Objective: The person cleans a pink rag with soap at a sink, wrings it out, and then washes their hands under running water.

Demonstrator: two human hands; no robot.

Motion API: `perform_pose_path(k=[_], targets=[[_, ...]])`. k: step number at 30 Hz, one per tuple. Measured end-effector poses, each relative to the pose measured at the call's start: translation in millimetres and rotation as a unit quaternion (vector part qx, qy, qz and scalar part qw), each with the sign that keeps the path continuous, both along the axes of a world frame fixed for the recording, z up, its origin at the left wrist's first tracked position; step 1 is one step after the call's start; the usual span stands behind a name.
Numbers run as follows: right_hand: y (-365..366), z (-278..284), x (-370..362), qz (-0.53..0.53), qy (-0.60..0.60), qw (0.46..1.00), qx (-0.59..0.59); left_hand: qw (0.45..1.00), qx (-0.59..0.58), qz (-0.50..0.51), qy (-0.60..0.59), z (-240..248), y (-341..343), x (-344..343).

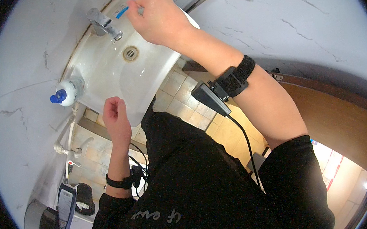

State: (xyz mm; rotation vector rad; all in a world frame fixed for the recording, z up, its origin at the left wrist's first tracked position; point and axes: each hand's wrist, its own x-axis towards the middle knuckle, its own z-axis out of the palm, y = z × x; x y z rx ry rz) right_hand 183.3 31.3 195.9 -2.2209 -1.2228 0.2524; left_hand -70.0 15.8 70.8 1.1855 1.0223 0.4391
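Observation:
My right hand is over the far right part of the white washbasin, its fingers curled together. A small greyish thing shows between the fingers, too little of it to name. Just left of the fingertips is a small blue-and-white strip; I cannot tell whether it lies on the basin or is held. My left hand is at the basin's near edge, loosely closed with the fingers curled in, and nothing shows in its hollow. Between the hands are the chrome faucet and the round drain.
A white bottle with a blue pump top stands at the basin's left corner. Pipes with a valve run down the left wall. A dark box with cable is strapped to my right forearm. A brown door is on the right.

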Motion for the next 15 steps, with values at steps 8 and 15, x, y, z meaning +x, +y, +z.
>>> perform_pose_path(k=[8, 15], targets=[[-10.0, -16.9, 2.4, -0.029, 0.051, 0.997, -0.054, 0.999, -0.027, -0.03, -0.001, -3.5, -3.2, 0.5], [-60.4, -46.6, 14.4, -0.077, 0.062, 0.995, -0.007, 0.996, -0.047, -0.081, -0.006, 0.8, -13.9, 3.0]])
